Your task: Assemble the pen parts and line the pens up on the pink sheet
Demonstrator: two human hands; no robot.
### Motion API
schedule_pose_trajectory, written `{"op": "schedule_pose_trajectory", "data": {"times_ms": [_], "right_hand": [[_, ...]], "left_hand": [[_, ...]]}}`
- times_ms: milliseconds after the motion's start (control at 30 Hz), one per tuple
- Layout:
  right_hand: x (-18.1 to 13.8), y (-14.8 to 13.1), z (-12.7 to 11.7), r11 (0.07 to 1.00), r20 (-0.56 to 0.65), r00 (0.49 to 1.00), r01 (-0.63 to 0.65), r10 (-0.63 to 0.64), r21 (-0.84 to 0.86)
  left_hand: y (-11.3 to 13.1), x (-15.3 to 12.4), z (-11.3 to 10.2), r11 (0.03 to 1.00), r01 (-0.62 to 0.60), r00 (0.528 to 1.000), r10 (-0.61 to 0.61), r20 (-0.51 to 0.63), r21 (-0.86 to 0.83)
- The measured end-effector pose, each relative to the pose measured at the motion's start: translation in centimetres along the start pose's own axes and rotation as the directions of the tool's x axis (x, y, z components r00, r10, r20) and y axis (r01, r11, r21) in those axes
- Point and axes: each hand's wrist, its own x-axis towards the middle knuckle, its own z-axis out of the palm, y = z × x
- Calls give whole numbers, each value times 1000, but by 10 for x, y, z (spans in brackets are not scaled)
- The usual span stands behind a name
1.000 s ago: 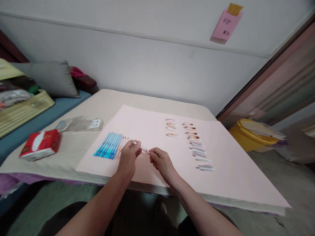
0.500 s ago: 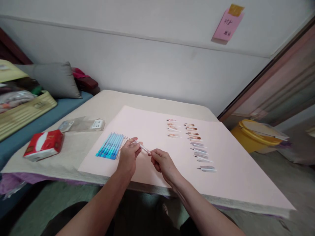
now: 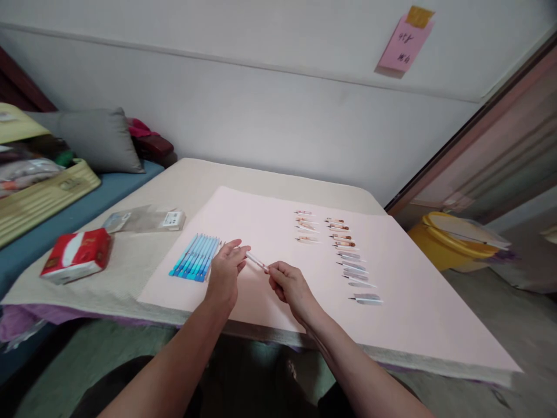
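A slim white pen [image 3: 256, 262] with a reddish-brown end slants between my hands above the pink sheet [image 3: 265, 215]. My right hand [image 3: 289, 283] pinches its lower right end between thumb and curled fingers. At the upper left end, my left hand [image 3: 226, 270] has its thumb and fingertips around the pen, with the index finger stretched out. Fingers cover that tip. Left of my left hand lies a row of blue pens [image 3: 194, 258], with a few pale pens partly hidden behind the hand.
Several small pen pieces with brown patterns [image 3: 342, 237] and grey ones [image 3: 354, 268] lie in columns on the right. A red tissue pack [image 3: 77, 255] and clear plastic packaging [image 3: 145, 220] are at left. A yellow bucket [image 3: 448, 241] stands beyond the table's right side.
The pen has shifted slightly right and down with my right hand. My left fingers have stretched out more, and less of the pen's upper end shows in that hand.
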Motion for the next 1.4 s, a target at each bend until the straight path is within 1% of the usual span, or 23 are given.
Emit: {"op": "schedule_pose_trajectory", "data": {"times_ms": [67,133,267,300,333,433,467,600,633,767,800,933,967,1100,1167,1267,1300,1400], "right_hand": [[0,-1,0,1000,6,1000,2,-1,-24],[1,-1,0,999,15,1000,-3,4,-35],[2,0,-1,999,-1,1000,-9,9,-48],[2,0,-1,998,-5,1000,-3,3,-55],[2,0,-2,998,-6,1000,3,-4,-61],[2,-1,-2,997,1,1000,13,-13,-73],[2,-1,-1,997,1,1000,10,-10,-74],[2,-1,-2,998,-11,1000,-1,0,-70],[2,0,-2,998,-12,1000,4,-5,-70],[2,0,-2,998,3,1000,22,-21,-63],[2,0,-1,998,4,1000,16,-16,-56],[1,-1,-1,999,-15,1000,6,-7,-40],[1,-1,-1,999,-16,1000,14,-15,-42],[1,0,-1,998,-5,999,31,-31,-60],[1,0,-1,998,-9,1000,19,-20,-57],[2,1,0,999,-22,1000,12,-13,-37],[2,1,0,999,-24,1000,16,-16,-31],[2,1,0,1000,-28,999,20,-20,-22]], "left_hand": [[-1,0,0,1000,2,999,-1,-38,28],[-2,1,-1,1000,8,999,-6,-49,24],[-1,1,-2,997,25,998,-21,55,-79],[0,1,-1,996,28,998,-22,65,-90],[0,0,-1,996,26,998,-21,56,-80],[-1,0,1,1000,-3,1000,3,-19,-2],[-1,0,1,1000,-8,1000,8,-24,4],[0,-1,1,996,37,997,-32,72,-82],[1,-2,2,995,42,996,-35,78,-88],[0,-3,3,1000,0,1000,0,8,-20],[0,-3,2,1000,-4,1000,4,8,-24],[1,-3,2,990,56,994,-43,101,-131],[1,-3,2,989,62,994,-49,101,-131],[0,-3,3,999,17,1000,-17,11,-35],[0,-3,2,998,20,999,-18,39,-57],[2,-3,2,987,71,991,-54,119,-141],[2,-3,2,986,84,990,-65,125,-146],[0,-4,2,992,80,994,-72,81,-96]]}}
